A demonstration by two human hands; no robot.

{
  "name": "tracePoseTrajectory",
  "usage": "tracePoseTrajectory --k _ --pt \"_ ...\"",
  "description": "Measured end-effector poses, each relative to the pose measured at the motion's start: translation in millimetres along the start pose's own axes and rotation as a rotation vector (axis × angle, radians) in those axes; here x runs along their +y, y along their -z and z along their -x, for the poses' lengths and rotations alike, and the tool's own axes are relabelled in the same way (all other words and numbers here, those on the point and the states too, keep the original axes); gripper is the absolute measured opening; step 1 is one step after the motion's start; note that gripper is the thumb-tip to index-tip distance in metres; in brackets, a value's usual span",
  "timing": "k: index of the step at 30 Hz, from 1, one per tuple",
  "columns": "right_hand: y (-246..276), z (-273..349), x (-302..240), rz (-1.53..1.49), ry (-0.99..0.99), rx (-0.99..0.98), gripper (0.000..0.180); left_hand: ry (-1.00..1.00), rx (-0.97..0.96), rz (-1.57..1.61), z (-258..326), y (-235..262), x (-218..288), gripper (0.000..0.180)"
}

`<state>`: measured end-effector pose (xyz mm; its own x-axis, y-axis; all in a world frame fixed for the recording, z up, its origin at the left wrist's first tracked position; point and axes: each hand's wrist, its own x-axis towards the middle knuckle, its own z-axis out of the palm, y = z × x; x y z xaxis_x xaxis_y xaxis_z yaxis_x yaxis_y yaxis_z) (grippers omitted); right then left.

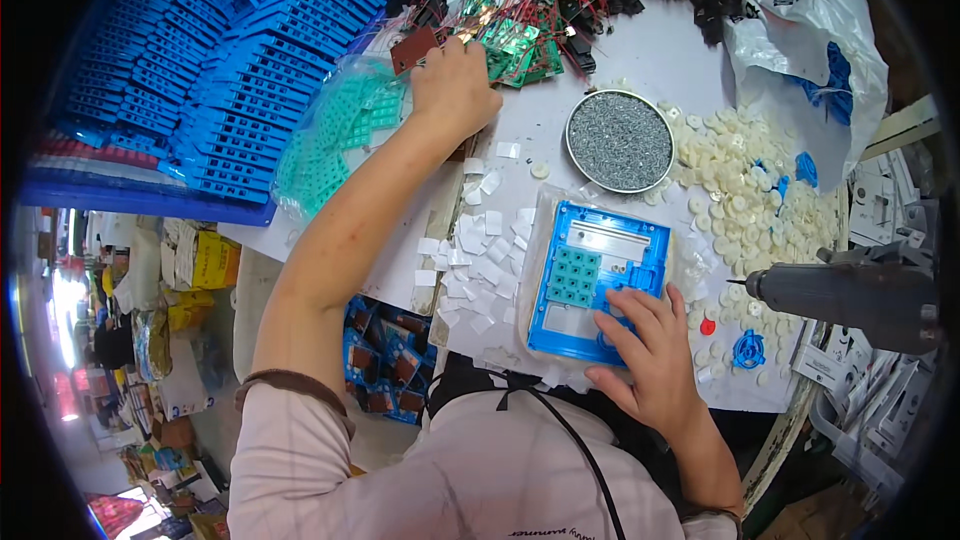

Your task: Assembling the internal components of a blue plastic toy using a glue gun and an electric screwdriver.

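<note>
A white table (pixel 660 55) fills the middle. Rows of blue shells (pixel 250 90) fill the upper left. White buttons (pixel 740 190) spread on the right, and a heap of wires and boards (pixel 525 5) sits at the top. A blue case (pixel 632 278) lies just below the middle. The left hand (pixel 455 85) is curled by the wires — I cannot tell what it grips. The right hand (pixel 645 350) rests on the case, fingers spread. A dish (pixel 568 145) of gray bits sits above. A green pad (pixel 573 277) is inside the case — and a brown board (pixel 412 50) is at the left hand's fingers.
</note>
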<state>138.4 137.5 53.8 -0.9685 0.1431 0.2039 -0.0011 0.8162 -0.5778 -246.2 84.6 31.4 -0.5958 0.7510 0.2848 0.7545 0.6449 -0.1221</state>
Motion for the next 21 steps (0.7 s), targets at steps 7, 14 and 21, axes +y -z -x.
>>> tracePoseTrajectory --k 7,14,21 --pt "-4 4 -1 -0.026 0.039 0.031 0.041 -0.125 0.449 0.239 -59 63 -37 0.018" --pt "-15 1 -12 -0.081 0.086 0.019 0.032 -0.255 0.579 0.382 -36 37 -65 0.015" --pt "-11 -1 -11 -0.051 0.105 0.033 0.027 0.151 0.726 0.694 -48 54 -87 0.011"
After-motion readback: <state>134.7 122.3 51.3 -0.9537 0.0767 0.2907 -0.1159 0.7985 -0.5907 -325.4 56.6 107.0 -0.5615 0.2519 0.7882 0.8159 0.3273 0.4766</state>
